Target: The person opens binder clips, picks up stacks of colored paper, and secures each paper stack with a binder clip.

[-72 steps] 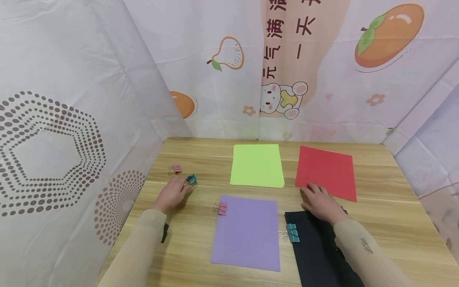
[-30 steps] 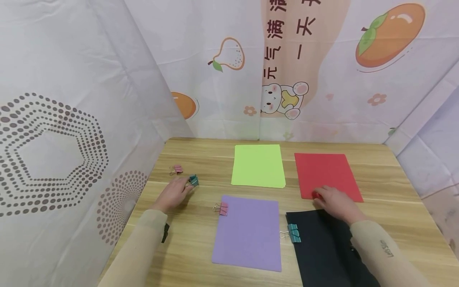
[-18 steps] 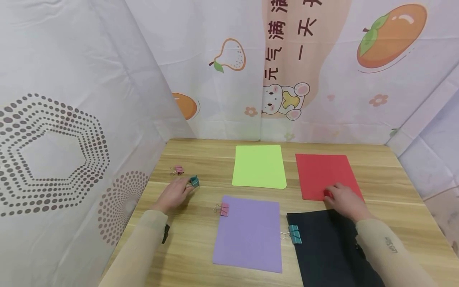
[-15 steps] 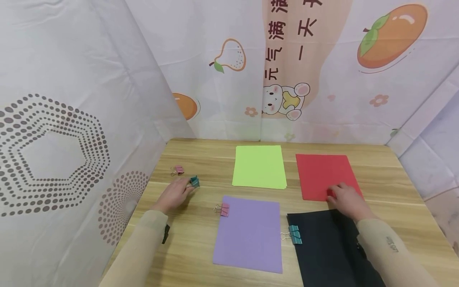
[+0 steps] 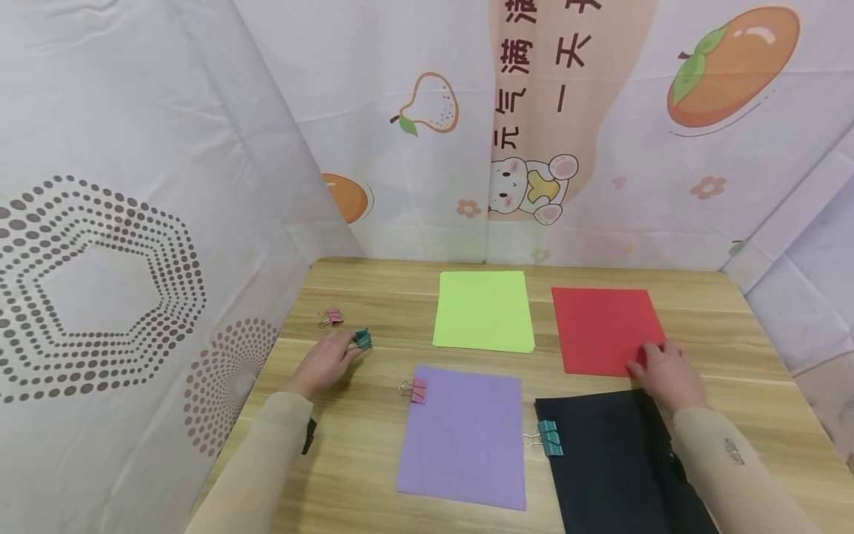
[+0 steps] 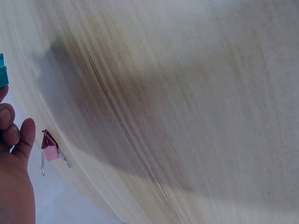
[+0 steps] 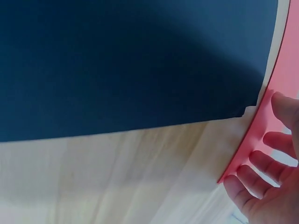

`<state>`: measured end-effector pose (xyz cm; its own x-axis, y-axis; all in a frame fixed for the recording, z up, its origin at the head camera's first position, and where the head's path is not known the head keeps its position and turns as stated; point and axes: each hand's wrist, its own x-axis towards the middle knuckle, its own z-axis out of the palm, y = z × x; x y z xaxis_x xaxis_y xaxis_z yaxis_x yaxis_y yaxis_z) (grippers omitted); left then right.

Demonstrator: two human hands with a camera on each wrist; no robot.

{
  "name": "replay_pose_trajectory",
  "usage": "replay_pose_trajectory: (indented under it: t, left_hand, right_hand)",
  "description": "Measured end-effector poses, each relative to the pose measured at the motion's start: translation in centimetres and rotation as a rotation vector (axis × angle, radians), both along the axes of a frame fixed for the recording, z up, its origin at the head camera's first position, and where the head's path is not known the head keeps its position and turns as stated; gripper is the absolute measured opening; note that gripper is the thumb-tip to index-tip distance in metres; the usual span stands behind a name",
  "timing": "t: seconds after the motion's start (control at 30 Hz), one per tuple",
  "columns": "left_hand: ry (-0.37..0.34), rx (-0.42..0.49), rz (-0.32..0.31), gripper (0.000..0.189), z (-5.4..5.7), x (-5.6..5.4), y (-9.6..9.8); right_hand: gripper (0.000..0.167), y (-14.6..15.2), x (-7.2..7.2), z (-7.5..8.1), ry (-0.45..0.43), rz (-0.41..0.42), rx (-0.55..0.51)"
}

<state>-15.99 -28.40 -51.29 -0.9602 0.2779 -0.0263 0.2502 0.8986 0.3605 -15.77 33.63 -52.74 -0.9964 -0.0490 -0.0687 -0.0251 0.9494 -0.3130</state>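
Pinching teal clip (image 5: 363,339) w/ L hand (image 5: 325,362); touching red paper (image 5: 603,322) w/ relaxed R hand (image 5: 669,377) at near right corner; might skew it if pushing unevenly.

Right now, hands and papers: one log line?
left hand: holds teal clip; right hand: touches red paper; purple paper: clipped; black paper: clipped; green paper: unclipped

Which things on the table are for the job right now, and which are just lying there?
For the job, it seems:
teal clip, held in the left grip
red paper, touched by the right grip

Just lying there for now:
loose pink clip
lime paper
purple paper, with its pink clip
black paper, with its teal clip
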Motion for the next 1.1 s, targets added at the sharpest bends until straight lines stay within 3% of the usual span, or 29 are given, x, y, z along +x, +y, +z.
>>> replay_pose_trajectory:
  t: [0.33,0.7,1.1]
  left_hand:
    - [0.000,0.001,-0.002,0.040,0.1,0.1,0.2]
    - [-0.012,-0.004,0.009,0.042,0.2,0.2,0.2]
    - [-0.013,-0.002,0.004,0.037,0.1,0.2,0.1]
  right_hand:
    - [0.062,0.4,0.1,0.2,0.000,-0.083,0.001]
    - [0.065,0.4,-0.5,1.7,-0.148,-0.158,-0.026]
    - [0.068,1.3,-1.6,2.3,-0.290,-0.164,-0.078]
